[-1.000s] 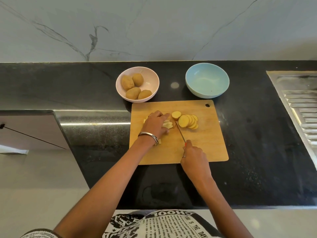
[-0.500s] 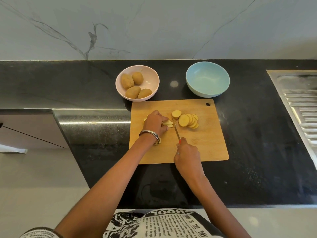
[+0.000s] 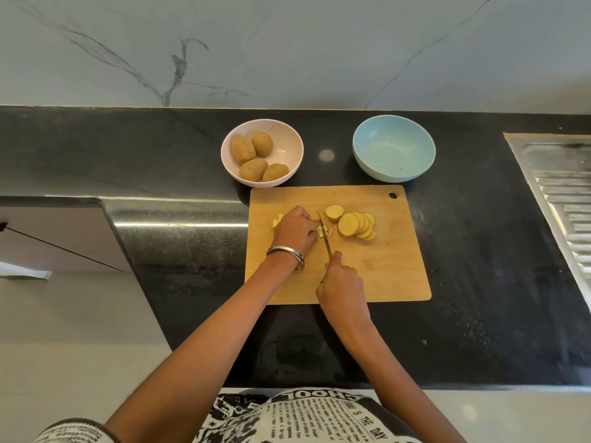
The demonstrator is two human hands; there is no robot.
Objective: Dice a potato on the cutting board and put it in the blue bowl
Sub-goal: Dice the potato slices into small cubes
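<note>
Right now your left hand [image 3: 295, 230] presses down, fingers curled, on a small stack of pale potato strips [image 3: 323, 231] near the middle of the wooden cutting board [image 3: 383, 270]. Your right hand [image 3: 342, 284] is closed around the red handle of one knife [image 3: 325, 238], whose thin blade points toward 12 o'clock and sits against the strips right beside your left fingertips. A couple of cut pieces [image 3: 277, 221] peek out at 9 o'clock of your left hand; their count is hidden by the hand.

At 3 o'clock of the blade lies a fanned row of round potato slices [image 3: 356, 225], about six overlapping, plus one end piece [image 3: 334, 212] lying apart at 12 o'clock of the row. None of the potato has reached the blue bowl [image 3: 394, 148], which stands on the black bench [image 3: 495, 251] at 12 o'clock of the board's right half.

One pink bowl [image 3: 287, 135] stands at 12 o'clock of the board's left corner, holding four whole unpeeled potatoes [image 3: 252, 169]. You wear one metal bangle [image 3: 286, 252] on the left wrist and one ring [image 3: 323, 281] on the right hand. A steel drainboard [image 3: 563, 193] runs along the bench at 3 o'clock.
</note>
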